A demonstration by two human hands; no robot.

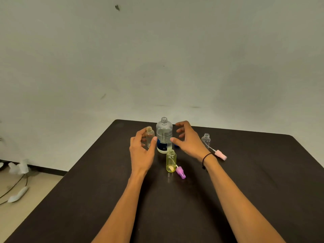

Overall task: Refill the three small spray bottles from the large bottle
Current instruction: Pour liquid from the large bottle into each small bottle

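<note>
The large bottle (164, 135) is flanked by both hands near the tabletop's far edge: the left hand (141, 151) and right hand (188, 140) are held spread wide, fingers curled, gripping nothing. A small clear bottle (150, 136) is seen just behind the left fingers, a yellow one (171, 161) nearer the front with a purple sprayer (181, 172) beside it, and a third (206, 139) toward the right edge (pink sprayer (220, 154) lying alongside). All are uncapped, round, transparent plastic. The table (87, 199) is dark and matte; a pale wall (157, 58) is seen behind.
</note>
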